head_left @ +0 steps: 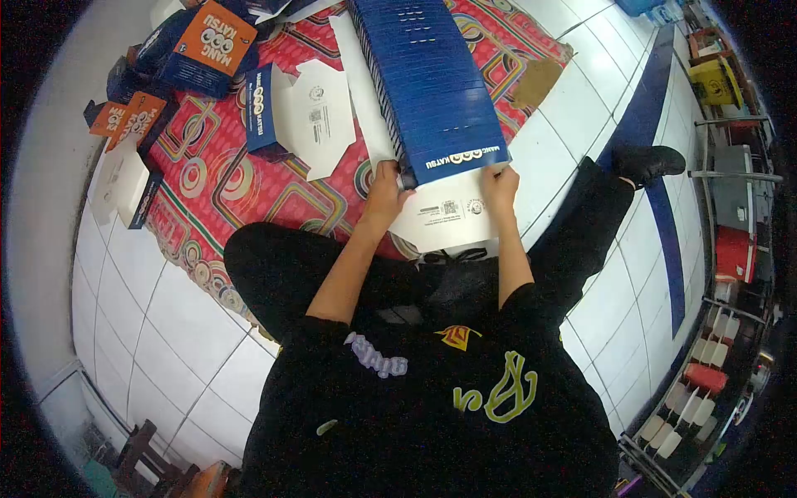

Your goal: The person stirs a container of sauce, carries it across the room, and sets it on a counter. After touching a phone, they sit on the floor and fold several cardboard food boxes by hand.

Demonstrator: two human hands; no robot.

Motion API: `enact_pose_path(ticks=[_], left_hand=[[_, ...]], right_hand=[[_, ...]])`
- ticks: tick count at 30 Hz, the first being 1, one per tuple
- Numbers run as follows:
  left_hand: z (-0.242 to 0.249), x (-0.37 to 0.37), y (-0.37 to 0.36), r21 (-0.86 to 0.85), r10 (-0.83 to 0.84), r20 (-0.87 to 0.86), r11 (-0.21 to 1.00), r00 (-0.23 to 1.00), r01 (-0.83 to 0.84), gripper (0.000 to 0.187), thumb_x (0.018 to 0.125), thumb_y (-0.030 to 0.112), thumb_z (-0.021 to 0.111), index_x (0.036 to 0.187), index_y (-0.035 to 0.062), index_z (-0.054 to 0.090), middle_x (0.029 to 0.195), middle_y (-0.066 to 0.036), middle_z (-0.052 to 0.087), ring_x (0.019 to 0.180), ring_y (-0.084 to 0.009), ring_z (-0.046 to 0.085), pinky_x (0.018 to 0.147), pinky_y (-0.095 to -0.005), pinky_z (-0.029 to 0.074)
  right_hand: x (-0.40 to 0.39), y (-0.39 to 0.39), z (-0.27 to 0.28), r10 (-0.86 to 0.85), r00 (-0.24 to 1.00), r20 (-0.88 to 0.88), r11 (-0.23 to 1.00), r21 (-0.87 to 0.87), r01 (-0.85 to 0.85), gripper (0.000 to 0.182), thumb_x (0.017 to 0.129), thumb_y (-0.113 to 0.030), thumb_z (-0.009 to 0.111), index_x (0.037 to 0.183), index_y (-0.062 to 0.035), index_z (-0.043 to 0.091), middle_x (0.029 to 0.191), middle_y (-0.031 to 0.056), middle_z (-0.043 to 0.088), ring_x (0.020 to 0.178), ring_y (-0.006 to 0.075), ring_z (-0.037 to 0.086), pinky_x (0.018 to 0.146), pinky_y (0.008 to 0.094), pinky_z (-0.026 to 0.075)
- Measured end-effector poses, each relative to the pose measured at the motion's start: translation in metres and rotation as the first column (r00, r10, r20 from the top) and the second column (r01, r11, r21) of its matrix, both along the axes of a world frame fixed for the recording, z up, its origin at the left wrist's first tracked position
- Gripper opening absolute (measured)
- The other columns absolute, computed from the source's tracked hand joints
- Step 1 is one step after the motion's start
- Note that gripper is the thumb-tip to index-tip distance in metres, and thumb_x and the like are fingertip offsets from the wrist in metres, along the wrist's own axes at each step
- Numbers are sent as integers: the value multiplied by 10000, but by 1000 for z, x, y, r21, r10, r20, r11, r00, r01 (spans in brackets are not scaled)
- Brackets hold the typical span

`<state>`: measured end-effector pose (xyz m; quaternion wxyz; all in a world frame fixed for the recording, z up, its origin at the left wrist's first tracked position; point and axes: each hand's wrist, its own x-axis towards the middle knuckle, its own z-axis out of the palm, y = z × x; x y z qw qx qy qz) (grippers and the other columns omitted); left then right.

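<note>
A long row of overlapping blue cardboard box blanks [432,75] stretches away from me. At its near end is a printed box blank [436,226] with a white flap carrying a QR code. My left hand [385,197] is closed on this blank's left corner, beside the blue panel's edge. On the opposite side my right hand [501,189] grips the right edge, with the fingers partly hidden by the card. Left of the row lies a partly folded box [314,120], its white inside showing and its blue side raised.
Folded blue and orange boxes [217,37] are heaped at the upper left, with another white-sided box [120,187] below them. A red patterned mat [241,178] covers part of the white tiled floor [158,332]. A rack of items [706,357] stands along the right.
</note>
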<state>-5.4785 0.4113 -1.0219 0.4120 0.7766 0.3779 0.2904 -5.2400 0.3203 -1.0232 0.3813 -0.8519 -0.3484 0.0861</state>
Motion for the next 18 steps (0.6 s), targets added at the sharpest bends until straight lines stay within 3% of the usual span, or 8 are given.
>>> enact_pose_path(ticks=[3,4,5,7,10,12,18], left_hand=[[-5,3,0,74,83,-51,994,995,-79,536,685,121,759,1074,-45,430,1000,-227,520,918,-379,549,794,-410,454],[-4,4,0,73,79,-52,995,996,-75,536,685,121,759,1074,-45,430,1000,-227,520,918,-379,549,794,-410,454],[-6,4,2,18,64,-25,998,998,-63,531,672,95,756,1070,-44,433,1003,-228,511,921,-398,534,792,-422,446],[-9,2,6,-37,50,6,998,999,-49,527,659,69,752,1065,-44,436,1005,-228,502,924,-418,519,791,-434,437],[-7,2,6,52,22,-57,998,998,-19,532,649,68,757,1064,-37,441,992,-230,508,885,-409,531,762,-437,441],[-6,2,6,58,47,-64,997,997,-44,536,652,109,773,1051,-42,448,963,-204,524,871,-351,562,747,-401,459],[-3,8,3,-11,121,-36,993,992,-121,523,618,114,795,1006,-32,477,929,-178,545,826,-339,570,717,-402,463]], right_hand=[[-1,-2,12,92,994,-62,996,25,-90,246,768,-176,639,822,63,618,702,234,625,648,348,629,610,404,474],[0,-4,19,134,984,-119,991,-7,-136,207,763,-107,643,875,62,605,736,215,636,669,287,641,621,368,483],[2,-7,19,131,984,-119,991,-5,-133,207,763,-107,643,875,62,605,736,215,636,669,287,641,621,368,483],[9,-12,20,323,911,-257,945,142,-295,203,736,-28,651,910,56,587,772,204,641,682,248,640,630,342,490],[29,-14,-8,365,911,-191,931,73,-357,243,709,27,655,937,51,574,803,195,643,690,253,639,638,335,494],[24,-12,-3,341,930,-137,940,54,-337,248,704,24,662,935,52,575,782,189,641,684,255,640,634,335,492],[18,-1,-8,175,984,20,984,38,-176,240,684,10,690,909,19,608,728,162,636,666,268,645,620,336,485]])
